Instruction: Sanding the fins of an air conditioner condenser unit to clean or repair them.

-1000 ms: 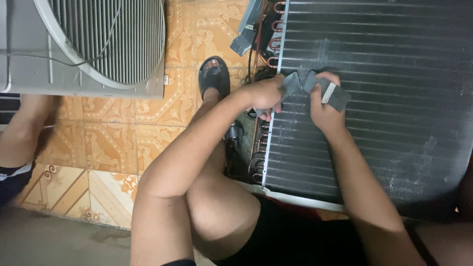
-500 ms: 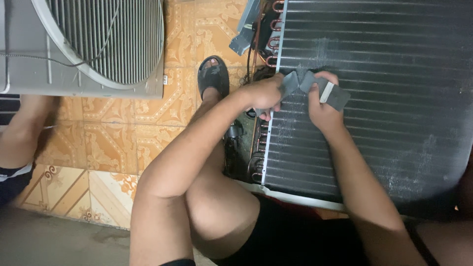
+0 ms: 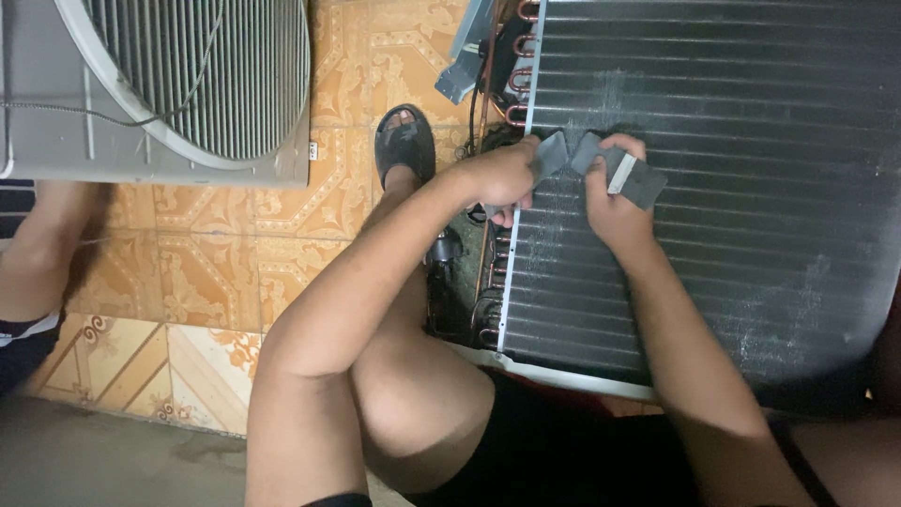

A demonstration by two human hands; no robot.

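A grey folded strip (image 3: 615,169), stiff like abrasive paper or a fin comb, is lying across the upper middle of the frame, pressed against the dark finned coil (image 3: 732,188) that is filling the right half of the picture. The right hand (image 3: 610,202) is gripping the strip's right portion, fingers curled shut around it, with a pale band of the strip showing beside the thumb. The left hand (image 3: 502,178) is clamping the strip's left end (image 3: 551,155) between thumb and fingers, just at the coil's left edge. Both hands are sitting close together, almost touching, with the strip bridging them.

The coil's fins are running in horizontal rows, and pale scuffed patches are showing around the hands and toward the lower right. Along the coil's left edge, copper tube bends (image 3: 516,113) are looping out, with dark wiring just beside them. A grey metal bracket (image 3: 466,56) is sticking up near the top centre.

Left of the coil, the person's foot in a dark sandal (image 3: 404,145) is resting on orange patterned floor tiles (image 3: 216,253). The bent knee (image 3: 413,394) is filling the lower centre. In the upper left, a white fan housing with a round grille (image 3: 216,75) is standing on the tiles. At the far left edge, another person's leg (image 3: 42,253) is showing, well apart from the hands.
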